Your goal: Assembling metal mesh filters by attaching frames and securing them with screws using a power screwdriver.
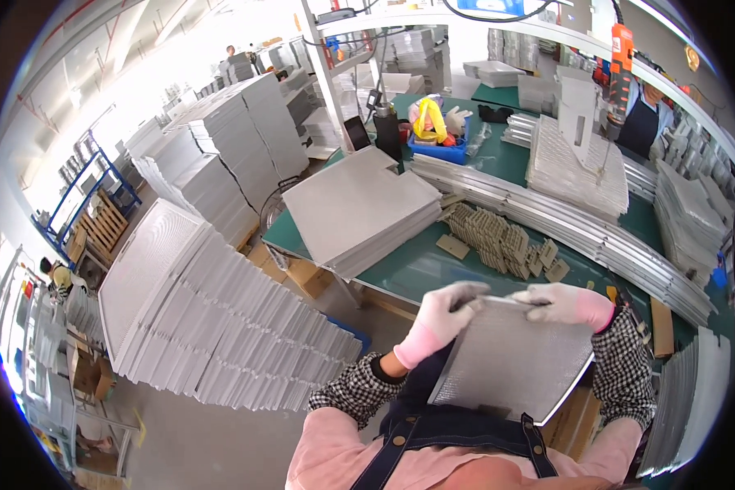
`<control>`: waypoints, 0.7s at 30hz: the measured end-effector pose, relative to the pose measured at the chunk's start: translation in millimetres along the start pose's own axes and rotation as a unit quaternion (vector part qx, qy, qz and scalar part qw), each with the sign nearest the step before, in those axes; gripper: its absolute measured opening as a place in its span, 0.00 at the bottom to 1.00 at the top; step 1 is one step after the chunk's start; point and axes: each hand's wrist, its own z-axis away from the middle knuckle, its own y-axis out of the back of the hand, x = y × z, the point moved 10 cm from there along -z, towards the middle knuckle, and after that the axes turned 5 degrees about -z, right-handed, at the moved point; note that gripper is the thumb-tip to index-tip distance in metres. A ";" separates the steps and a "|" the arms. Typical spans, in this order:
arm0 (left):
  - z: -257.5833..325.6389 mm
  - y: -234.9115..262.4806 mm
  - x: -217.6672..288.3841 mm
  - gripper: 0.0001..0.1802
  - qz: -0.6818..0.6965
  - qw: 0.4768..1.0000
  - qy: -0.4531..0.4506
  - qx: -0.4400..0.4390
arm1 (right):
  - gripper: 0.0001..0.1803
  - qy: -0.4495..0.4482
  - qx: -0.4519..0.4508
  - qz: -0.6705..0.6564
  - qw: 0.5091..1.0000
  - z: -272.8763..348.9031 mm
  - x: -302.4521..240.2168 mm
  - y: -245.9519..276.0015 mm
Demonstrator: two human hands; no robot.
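Note:
A flat silver mesh panel (510, 359) with a thin metal frame leans tilted against my front. My left hand (443, 320), in a white glove with a pink cuff, grips its far left corner; the fingers are slightly blurred. Along the far edge, toward the right corner, my right hand (565, 305) in a matching glove is closed on the frame. Just beyond both hands, many small beige corner pieces (498, 237) lie in rows on the green table (400, 273).
Left of me rises a tall stack of mesh panels (220, 318). Flat grey panels (359, 200) lie on the table's left. Long metal strips (563, 216) cross behind the corner pieces. An orange power screwdriver (621, 57) hangs at upper right. A blue bin (441, 149) stands farther back.

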 end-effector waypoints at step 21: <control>-10.8 -1.7 -30.2 0.13 0.099 0.989 0.104 -0.040 | 0.16 -0.006 0.108 0.108 0.988 -43.8 -9.0 -3.5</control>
